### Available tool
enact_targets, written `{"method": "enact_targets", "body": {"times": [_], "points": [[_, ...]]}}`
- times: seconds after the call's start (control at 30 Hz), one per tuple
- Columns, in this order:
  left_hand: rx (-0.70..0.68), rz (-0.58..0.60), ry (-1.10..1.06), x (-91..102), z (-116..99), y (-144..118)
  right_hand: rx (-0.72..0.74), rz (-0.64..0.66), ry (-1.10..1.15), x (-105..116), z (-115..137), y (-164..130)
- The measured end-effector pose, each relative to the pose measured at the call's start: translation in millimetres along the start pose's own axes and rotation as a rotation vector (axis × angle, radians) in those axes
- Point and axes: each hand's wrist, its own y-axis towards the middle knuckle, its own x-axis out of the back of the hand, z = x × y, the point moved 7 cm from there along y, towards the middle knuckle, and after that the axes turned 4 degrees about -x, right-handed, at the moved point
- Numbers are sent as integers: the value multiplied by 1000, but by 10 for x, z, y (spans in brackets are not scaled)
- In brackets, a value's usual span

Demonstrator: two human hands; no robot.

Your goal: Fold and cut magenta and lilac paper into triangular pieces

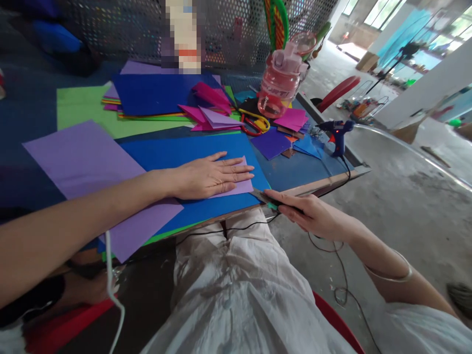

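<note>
A small purple paper piece (241, 186) lay on a blue sheet (195, 152) near the table's front edge (324, 181). The left hand (210, 176) pressed flat on it, fingers spread open. The right hand (313, 214) was closed around a cutter (262, 197) just off that edge. Farther back lay yellow-handled scissors (256, 123), a pink bottle (282, 81) and a blue glue gun (337, 135).

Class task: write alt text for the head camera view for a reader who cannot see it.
A person's left hand presses flat on a small lilac paper piece lying on a blue sheet, while the right hand holds a thin tool at the table edge. Coloured paper, scissors, a pink bottle and a blue glue gun lie beyond.
</note>
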Motion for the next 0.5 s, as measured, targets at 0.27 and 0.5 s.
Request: {"method": "enact_targets", "body": {"times": [0.27,0.5], "points": [[91,-10,14,-33,-123,-110,-10,48,56,-59,58,30],[122,-1,9,-25,-92,-120,30,43,75,-82,129,73]]}}
